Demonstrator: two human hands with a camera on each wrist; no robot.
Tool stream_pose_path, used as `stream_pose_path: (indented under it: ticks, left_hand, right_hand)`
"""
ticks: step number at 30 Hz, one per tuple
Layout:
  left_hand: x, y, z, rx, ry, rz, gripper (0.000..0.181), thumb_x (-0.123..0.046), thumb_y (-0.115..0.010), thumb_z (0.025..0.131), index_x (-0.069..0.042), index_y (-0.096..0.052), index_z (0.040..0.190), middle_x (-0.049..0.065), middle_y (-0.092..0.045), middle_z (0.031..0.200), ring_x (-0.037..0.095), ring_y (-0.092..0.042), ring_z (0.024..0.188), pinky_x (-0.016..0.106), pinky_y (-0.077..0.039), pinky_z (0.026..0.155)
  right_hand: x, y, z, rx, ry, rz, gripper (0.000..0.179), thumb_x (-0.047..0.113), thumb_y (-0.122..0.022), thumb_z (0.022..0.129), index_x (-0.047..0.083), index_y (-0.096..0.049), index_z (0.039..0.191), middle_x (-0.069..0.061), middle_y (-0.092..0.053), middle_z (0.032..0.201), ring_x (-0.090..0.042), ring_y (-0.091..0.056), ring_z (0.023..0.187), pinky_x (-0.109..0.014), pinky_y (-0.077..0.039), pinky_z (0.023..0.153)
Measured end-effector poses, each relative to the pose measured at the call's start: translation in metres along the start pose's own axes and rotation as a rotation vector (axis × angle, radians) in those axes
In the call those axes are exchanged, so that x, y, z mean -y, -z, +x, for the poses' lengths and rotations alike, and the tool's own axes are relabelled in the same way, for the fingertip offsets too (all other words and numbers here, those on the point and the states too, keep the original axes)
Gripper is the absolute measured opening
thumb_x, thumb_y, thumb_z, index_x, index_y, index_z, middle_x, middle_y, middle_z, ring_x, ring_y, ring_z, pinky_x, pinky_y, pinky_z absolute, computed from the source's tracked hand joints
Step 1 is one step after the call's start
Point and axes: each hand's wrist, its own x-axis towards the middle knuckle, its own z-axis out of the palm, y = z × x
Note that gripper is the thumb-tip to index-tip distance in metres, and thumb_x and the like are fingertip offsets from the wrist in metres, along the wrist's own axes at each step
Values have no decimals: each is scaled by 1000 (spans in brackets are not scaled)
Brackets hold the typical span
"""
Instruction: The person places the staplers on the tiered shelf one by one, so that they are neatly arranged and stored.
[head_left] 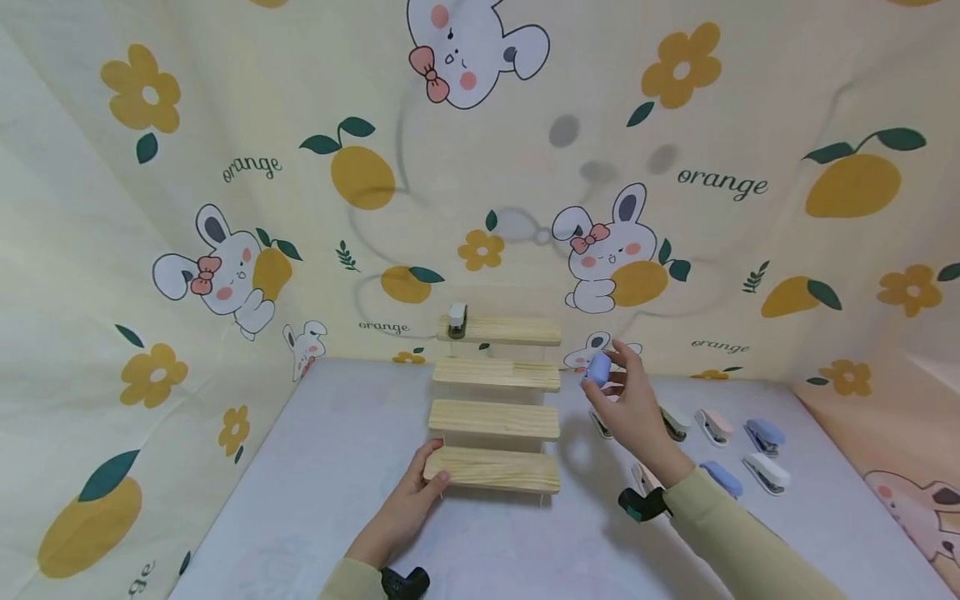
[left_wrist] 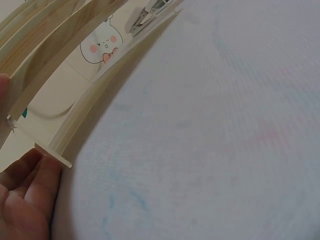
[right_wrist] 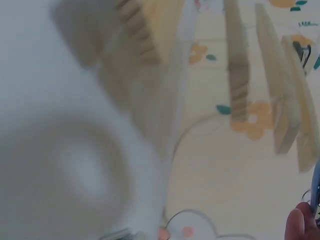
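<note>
A tiered wooden display rack point(head_left: 495, 468) with several pale shelves stands at the middle of the table. My left hand point(head_left: 408, 492) grips the left end of its lowest shelf, the thumb at the front edge; the left wrist view shows its fingers point(left_wrist: 42, 185) against the rack's support. To the right of the rack, my right hand point(head_left: 633, 408) pinches a small blue stapler point(head_left: 597, 369) in the air, between thumb and fingertips. Only a sliver of that stapler point(right_wrist: 315, 192) enters the right wrist view. On the top shelf, at its left end, stands a white-topped mini stapler point(head_left: 457, 320).
Several mini staplers lie right of the rack: a pink one point(head_left: 716, 425), a blue one point(head_left: 765, 435), a white one point(head_left: 767, 472), another blue one point(head_left: 722, 478) and a greenish one point(head_left: 675, 422). The right arm partly hides others. A printed cloth point(head_left: 480, 175) hangs behind.
</note>
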Motion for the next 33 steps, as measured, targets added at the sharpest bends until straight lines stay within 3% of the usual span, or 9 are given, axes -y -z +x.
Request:
stream_pose_path:
  ticks: [7,15,23,28,33]
  left_hand:
    - [0,2,0,-4,3,8,58,-44,-53,97,-32,-27,148,15,-23,156,33,-22,141,55,-21,111]
    - [-3,3,-3,-7,0,7,58,-42,-53,98,-31,-27,148,16,-23,156,34,-24,140,56,-21,111]
    - [1,4,-1,-2,9,1,58,-43,-54,97,-34,-27,148,14,-20,157,32,-26,139,56,-24,110]
    - [2,2,1,-2,10,-4,57,-41,-53,98,-33,-26,149,15,-20,157,36,-23,141,58,-23,109]
    - [1,2,0,-4,20,1,56,-43,-53,97,-36,-28,147,14,-22,157,35,-23,141,57,-23,110]
  right_hand:
    - [24,-15,11,5,64,51,85,26,-70,90,17,-13,152,-13,-41,141,-24,-55,106,-31,-52,83]
    - [43,-27,26,17,110,89,76,23,-72,89,7,-24,146,-13,-41,141,-24,-54,107,-40,-49,86]
    - [54,-42,40,9,115,77,68,25,-72,89,5,-32,140,-13,-42,136,-24,-53,104,-41,-45,90]
    - [61,-54,52,7,116,93,66,22,-71,89,4,-33,140,-15,-46,126,-25,-55,104,-42,-49,88]
    - [65,-67,67,-1,85,118,65,24,-71,90,5,-35,140,-13,-48,126,-21,-56,102,-36,-51,86]
